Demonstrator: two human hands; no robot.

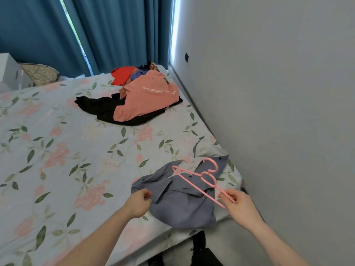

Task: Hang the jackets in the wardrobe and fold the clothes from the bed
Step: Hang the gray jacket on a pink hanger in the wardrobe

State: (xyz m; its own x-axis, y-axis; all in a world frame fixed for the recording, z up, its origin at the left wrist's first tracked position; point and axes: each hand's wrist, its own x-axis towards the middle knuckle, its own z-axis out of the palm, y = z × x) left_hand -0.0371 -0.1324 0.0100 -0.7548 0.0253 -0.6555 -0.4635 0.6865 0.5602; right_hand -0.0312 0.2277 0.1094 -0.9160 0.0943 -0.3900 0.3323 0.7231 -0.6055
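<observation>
I'm at the corner of the bed (pixel 57 150), and the grey-blue jacket (pixel 178 204) lies crumpled right at its edge in front of me. My left hand (pixel 139 203) is closed, fingers (pixel 147 194) pinching the jacket's cloth near what looks like a cuff or hem. My right hand (pixel 237 205) grips one end of the pink hanger (pixel 199 181), thumb and fingers clamped on the thin arm, hook pointing away over the jacket.

The jacket looks soft and floppy, light enough for one hand, but it will sag and fold on itself wherever I don't support it. Best hold, I reckon, is at the collar or shoulder seam, so the neck opens for the hanger. The hanger looks like thin plastic: stiff, light, a bit springy, probably slick, so a shoulder could slide off.

Farther up the bed, near the curtain (pixel 48 31), the pile of clothes (pixel 138 96) waits — pink top over black, red behind. All limp fabric, easy to lift, awkward to square up.
</observation>
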